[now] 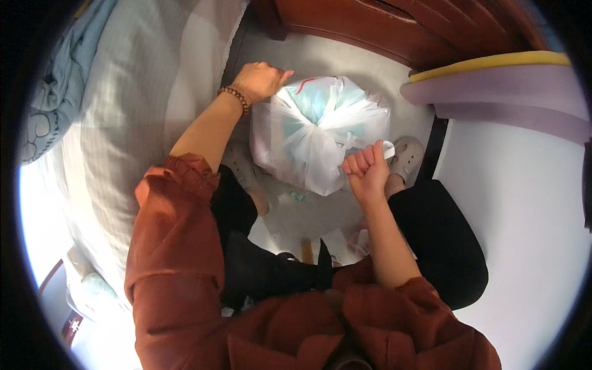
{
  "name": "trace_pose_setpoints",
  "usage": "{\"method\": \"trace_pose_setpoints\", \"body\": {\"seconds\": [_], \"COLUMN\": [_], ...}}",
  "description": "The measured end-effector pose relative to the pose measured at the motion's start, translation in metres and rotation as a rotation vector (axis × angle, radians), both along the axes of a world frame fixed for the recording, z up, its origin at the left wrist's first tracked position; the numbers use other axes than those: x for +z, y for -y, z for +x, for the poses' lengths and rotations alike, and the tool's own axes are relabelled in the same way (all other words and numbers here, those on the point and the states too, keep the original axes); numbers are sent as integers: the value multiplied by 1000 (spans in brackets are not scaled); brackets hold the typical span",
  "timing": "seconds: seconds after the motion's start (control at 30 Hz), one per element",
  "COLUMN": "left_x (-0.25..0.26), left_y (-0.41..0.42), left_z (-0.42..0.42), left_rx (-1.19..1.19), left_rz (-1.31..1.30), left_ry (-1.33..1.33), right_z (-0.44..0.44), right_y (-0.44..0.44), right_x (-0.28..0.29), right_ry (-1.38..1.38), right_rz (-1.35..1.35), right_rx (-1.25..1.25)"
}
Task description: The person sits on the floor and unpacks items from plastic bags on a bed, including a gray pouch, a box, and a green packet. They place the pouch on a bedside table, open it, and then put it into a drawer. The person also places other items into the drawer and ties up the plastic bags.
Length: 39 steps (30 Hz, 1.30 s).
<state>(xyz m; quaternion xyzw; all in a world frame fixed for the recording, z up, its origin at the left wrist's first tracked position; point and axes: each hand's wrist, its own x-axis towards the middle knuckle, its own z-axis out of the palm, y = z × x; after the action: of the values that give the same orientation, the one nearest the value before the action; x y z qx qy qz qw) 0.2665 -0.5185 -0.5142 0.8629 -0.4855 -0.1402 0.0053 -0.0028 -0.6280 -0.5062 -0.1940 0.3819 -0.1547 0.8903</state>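
Note:
A full white translucent plastic bag sits on the floor between my feet. Its top is drawn together at the middle, with folds fanning out from there and pale blue-green contents showing through. My left hand, a beaded bracelet at its wrist, is closed on the bag's far left corner, thumb sticking out. At the near right, my right hand makes a fist around a twisted white handle of the bag, and a loop of it pokes out beside the thumb. What exactly is inside the bag cannot be made out.
Pale bedding hangs along the left, with blue-grey fabric over it. Reddish-brown wooden furniture stands beyond the bag. Purple padding and a white panel border the right. A small green scrap lies on the floor.

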Motion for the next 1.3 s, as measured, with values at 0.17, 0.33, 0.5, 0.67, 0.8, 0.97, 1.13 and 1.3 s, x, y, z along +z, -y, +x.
{"method": "trace_pose_setpoints", "body": {"seconds": [0.17,0.33,0.5,0.67,0.8,0.97,1.13,1.3], "left_x": [17,50,62,16,9,45,4,-37], "left_y": [-7,-6,36,-6,-3,17,23,1], "left_z": [-10,-51,-148,-217,-222,-223,-221,-192], "left_rx": [80,446,730,928,740,931,911,424], "left_rz": [57,246,-463,-999,-852,-634,-916,-624], "left_ry": [1,-485,-1211,-1301,-738,-657,-686,-370], "right_z": [-7,-1,5,74,107,109,74,75], "right_y": [7,13,18,-9,-11,-8,59,28], "right_x": [0,18,71,97,88,78,19,48], "right_ry": [3,47,3,53,-78,-62,338,414], "right_rz": [-3,-354,-484,-643,-776,-965,-1535,-1917], "right_rx": [-5,-3,93,496,674,927,1272,1224]}}
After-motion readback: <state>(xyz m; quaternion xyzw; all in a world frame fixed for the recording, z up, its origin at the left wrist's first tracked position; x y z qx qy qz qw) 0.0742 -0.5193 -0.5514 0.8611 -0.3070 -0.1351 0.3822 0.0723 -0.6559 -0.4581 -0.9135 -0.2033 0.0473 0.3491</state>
